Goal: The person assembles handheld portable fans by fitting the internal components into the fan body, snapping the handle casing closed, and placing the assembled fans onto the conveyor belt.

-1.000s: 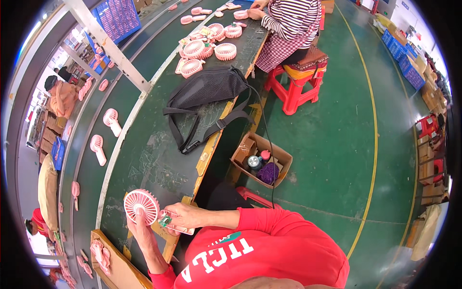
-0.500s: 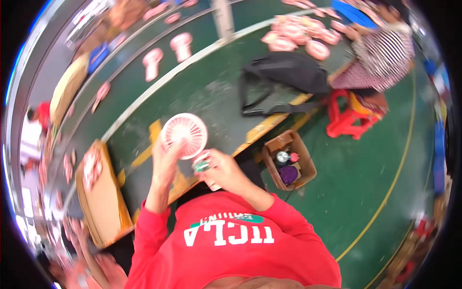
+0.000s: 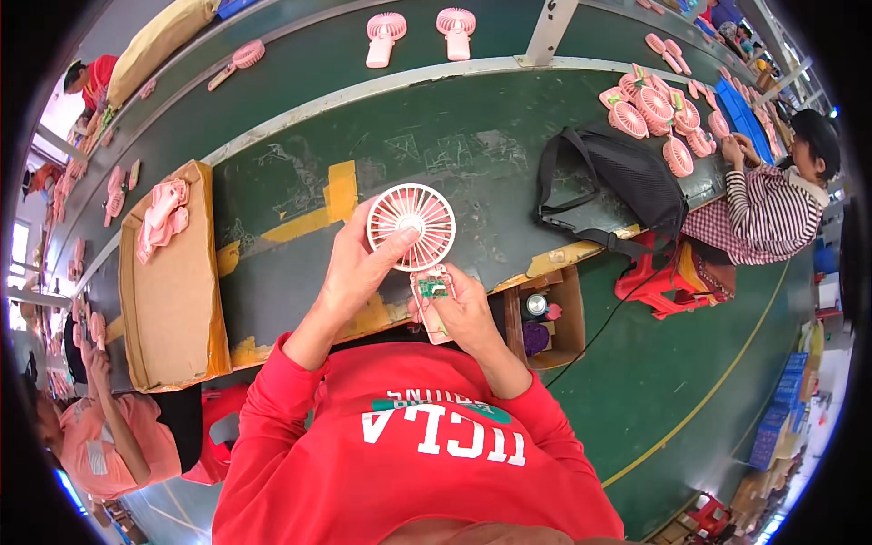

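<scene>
I hold a pink handheld fan [image 3: 434, 216] above the near edge of the workbench, its round slatted grille facing up. My left hand [image 3: 352, 265] is closed around the left side of the fan head, thumb pressed on the centre of the grille. Below, my right hand [image 3: 470, 313] grips the handle from the right side. The handle's casing is open at the front, and a green circuit board [image 3: 432, 288] shows inside it. The fingers behind the handle are hidden.
On the bench, a shallow cardboard box [image 3: 173, 313] with pink pieces lies left; a black bag [image 3: 627, 177] and piled pink fans [image 3: 656, 107] lie right. Fans stand on the conveyor [image 3: 318, 68] beyond. A co-worker [image 3: 772, 204] sits right, another [image 3: 118, 427] left. An open carton [image 3: 568, 318] sits below.
My view has swung, so the bench and surroundings sit differently in the picture. Both hands keep their hold on the fan, and the circuit board in its handle shows more plainly.
</scene>
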